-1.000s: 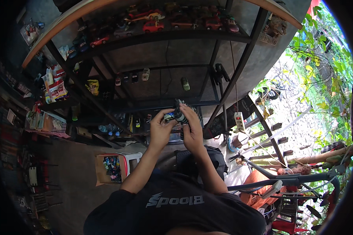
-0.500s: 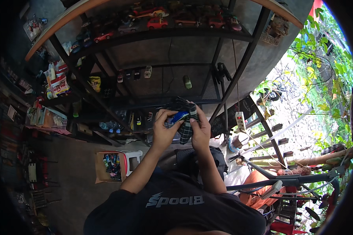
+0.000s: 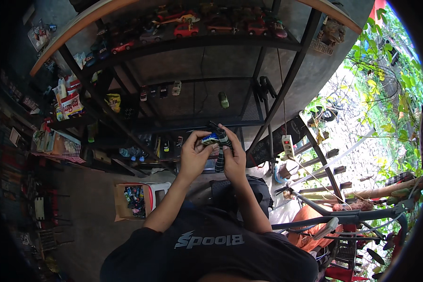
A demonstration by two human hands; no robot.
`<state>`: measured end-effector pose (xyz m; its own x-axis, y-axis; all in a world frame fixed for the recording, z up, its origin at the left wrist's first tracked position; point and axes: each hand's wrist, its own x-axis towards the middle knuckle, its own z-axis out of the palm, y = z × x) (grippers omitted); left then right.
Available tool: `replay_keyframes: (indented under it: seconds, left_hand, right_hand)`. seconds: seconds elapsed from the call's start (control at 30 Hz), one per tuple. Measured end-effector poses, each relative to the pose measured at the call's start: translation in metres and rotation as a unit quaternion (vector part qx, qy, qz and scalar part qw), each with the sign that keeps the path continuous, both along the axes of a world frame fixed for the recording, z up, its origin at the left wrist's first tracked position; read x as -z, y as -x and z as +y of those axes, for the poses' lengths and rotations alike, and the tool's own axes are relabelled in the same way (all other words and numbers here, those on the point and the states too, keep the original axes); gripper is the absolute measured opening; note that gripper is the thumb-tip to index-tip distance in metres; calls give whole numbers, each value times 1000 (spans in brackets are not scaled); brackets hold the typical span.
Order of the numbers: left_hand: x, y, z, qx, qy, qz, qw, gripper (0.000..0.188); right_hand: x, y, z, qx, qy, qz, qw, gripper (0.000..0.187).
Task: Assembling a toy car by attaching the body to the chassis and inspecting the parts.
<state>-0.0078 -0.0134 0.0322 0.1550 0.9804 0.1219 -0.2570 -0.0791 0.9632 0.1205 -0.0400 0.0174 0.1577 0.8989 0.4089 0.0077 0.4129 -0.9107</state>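
Note:
My left hand (image 3: 194, 154) grips a small blue toy car (image 3: 210, 139) with white and yellowish markings between thumb and fingers. In my right hand (image 3: 235, 157) is a dark checked cloth (image 3: 220, 162), pressed against the car's right side. One end of the cloth hangs below the fingers. Both hands are close together in front of my chest, and the fingers and cloth cover part of the car.
Ahead stands a dark metal shelf rack (image 3: 192, 46) with toy cars on its upper level. A green toy car (image 3: 223, 99) sits on the middle shelf. On the floor at left, a cardboard box (image 3: 121, 203) of small colourful items adjoins a white stool (image 3: 161, 188).
Both hands have shifted slightly left. The cloth has drawn down and bunches more narrowly, showing more of the blue car's patterned side.

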Motion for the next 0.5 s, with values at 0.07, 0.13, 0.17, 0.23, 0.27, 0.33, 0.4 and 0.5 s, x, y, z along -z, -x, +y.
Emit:
replay_keyframes:
  seconds: [0.07, 0.13, 0.17, 0.23, 0.27, 0.33, 0.4, 0.5]
  left_hand:
    - [0, 0, 2, 8, -9, 21, 1000, 31]
    - [-3, 0, 5, 3, 7, 157, 988, 25]
    - [-5, -2, 5, 5, 7, 157, 988, 25]
    - [-11, -5, 2, -35, -71, 297, 952, 24]
    - [-5, -4, 4, -35, -70, 296, 952, 24]
    - [8, 0, 9, -43, -139, 262, 954, 33]
    - [7, 4, 12, -6, -89, 204, 975, 29]
    - [1, 2, 12, 26, -18, 103, 994, 26]
  right_hand:
    - [-2, -3, 0, 12, -14, -36, 999, 57]
    - [-5, -5, 1, 25, -27, -72, 997, 58]
    - [-6, -5, 1, 42, -66, -155, 985, 58]
    - [-12, -3, 2, 50, -128, -268, 954, 56]
    - [-12, -1, 2, 50, -128, -268, 953, 56]
    - [-8, 0, 3, 52, -152, -276, 948, 57]
    - [-7, -5, 3, 60, -144, -267, 951, 57]
    - [0, -9, 3, 76, -124, -230, 962, 60]
